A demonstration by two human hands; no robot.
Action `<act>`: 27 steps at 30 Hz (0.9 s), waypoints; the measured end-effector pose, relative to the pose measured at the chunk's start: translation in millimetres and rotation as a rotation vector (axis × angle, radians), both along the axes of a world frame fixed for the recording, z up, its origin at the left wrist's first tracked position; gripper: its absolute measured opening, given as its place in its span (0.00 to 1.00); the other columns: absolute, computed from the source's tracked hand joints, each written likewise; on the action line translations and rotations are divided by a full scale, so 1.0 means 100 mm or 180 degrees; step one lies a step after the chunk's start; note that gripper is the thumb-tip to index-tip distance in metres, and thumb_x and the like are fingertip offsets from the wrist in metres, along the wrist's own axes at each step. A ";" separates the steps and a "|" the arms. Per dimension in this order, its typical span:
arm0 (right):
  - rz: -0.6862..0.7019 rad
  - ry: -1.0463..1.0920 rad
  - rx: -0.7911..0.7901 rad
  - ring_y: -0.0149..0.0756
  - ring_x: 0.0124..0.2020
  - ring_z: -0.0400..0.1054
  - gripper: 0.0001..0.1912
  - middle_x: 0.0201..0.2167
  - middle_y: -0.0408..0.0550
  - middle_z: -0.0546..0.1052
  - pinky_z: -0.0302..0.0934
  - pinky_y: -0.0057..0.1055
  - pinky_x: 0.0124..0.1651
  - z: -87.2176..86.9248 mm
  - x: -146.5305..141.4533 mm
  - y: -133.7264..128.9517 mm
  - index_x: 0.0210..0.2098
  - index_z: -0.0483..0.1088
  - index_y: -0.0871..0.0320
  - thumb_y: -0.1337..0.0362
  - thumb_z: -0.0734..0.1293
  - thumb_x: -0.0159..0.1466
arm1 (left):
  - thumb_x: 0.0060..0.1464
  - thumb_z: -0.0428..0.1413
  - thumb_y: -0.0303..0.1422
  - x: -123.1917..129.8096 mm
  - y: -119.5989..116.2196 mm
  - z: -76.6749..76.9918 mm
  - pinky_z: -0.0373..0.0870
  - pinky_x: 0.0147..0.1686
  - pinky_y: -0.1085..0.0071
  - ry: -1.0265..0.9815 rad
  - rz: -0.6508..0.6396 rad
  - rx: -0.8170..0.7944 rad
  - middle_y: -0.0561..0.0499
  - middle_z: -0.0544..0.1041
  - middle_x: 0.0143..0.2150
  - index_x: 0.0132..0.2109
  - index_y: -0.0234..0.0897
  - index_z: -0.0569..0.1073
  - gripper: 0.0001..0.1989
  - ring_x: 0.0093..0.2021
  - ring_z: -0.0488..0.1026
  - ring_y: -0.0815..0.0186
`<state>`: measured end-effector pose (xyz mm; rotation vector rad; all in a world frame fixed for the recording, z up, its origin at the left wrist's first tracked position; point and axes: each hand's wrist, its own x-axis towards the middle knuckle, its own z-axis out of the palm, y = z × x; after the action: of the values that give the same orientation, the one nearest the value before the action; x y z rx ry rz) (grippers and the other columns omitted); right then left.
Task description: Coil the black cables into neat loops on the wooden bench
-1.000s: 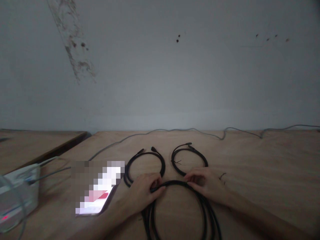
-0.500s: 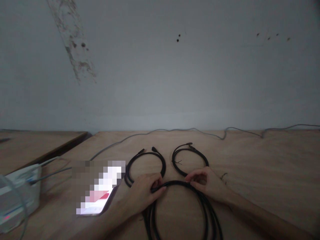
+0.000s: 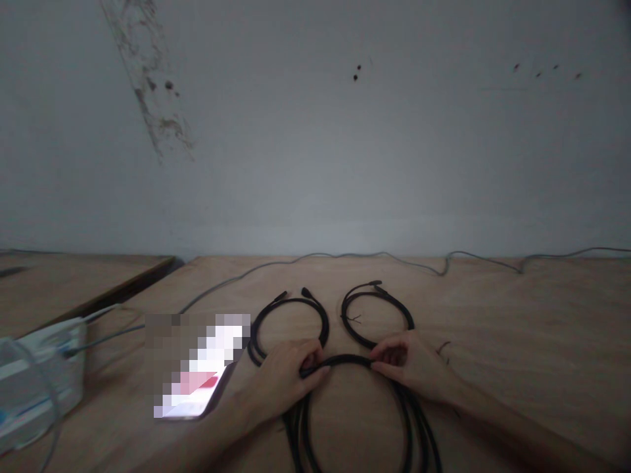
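A coiled black cable point(image 3: 348, 359) lies in front of me, its lower part cut off by the frame's bottom edge. On the left of its top arc, my left hand point(image 3: 296, 371) is closed, with thumb and fingers pinching the strands. My right hand point(image 3: 407, 360) pinches the same coil on the right of the arc. Just beyond my left hand is a second coiled black cable point(image 3: 290, 302), its two plug ends at the far side. A third coiled black cable point(image 3: 379, 294) lies beyond my right hand, with a thin twist tie point(image 3: 352, 318) on its left side.
A lit phone point(image 3: 204, 381), partly pixelated, lies left of my left forearm. Farther left stands a white box point(image 3: 44, 387) with cables attached. A thin grey cable point(image 3: 315, 255) runs along the table's back, by the wall point(image 3: 315, 144). Dark twist ties point(image 3: 444, 348) lie beside my right wrist.
My right thumb and fingers have closed onto the front coil's arc, where the hand was looser before. My left hand keeps its grip. The view has shifted slightly.
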<state>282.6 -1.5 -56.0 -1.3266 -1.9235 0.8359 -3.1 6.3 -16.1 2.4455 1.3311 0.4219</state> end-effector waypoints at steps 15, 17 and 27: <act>-0.0181 -0.0015 0.0477 0.37 0.28 0.73 0.08 0.29 0.44 0.81 0.65 0.28 0.31 0.05 -0.17 -0.11 0.37 0.82 0.52 0.61 0.74 0.57 | 0.60 0.56 0.41 0.02 -0.01 0.00 0.57 0.32 0.71 -0.0040 -0.0020 0.0036 0.55 0.73 0.31 0.36 0.39 0.72 0.10 0.33 0.69 0.65; -0.0213 -0.0119 0.0583 0.36 0.28 0.72 0.06 0.29 0.44 0.81 0.65 0.28 0.32 0.07 -0.20 -0.12 0.36 0.82 0.51 0.63 0.73 0.58 | 0.61 0.55 0.41 0.03 -0.01 0.01 0.57 0.32 0.71 -0.0027 -0.0019 0.0026 0.55 0.73 0.31 0.36 0.39 0.72 0.11 0.33 0.69 0.64; -0.0324 -0.0385 0.0738 0.35 0.26 0.71 0.10 0.28 0.41 0.81 0.62 0.29 0.31 0.09 -0.22 -0.13 0.37 0.80 0.50 0.68 0.69 0.57 | 0.61 0.55 0.41 0.02 0.00 0.00 0.58 0.33 0.70 0.0043 -0.0030 0.0034 0.54 0.73 0.32 0.37 0.39 0.72 0.11 0.34 0.70 0.64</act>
<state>260.3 -14.7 -46.8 -1.3453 -1.9591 0.4760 -1.3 6.4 -16.2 2.4666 1.3254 0.4119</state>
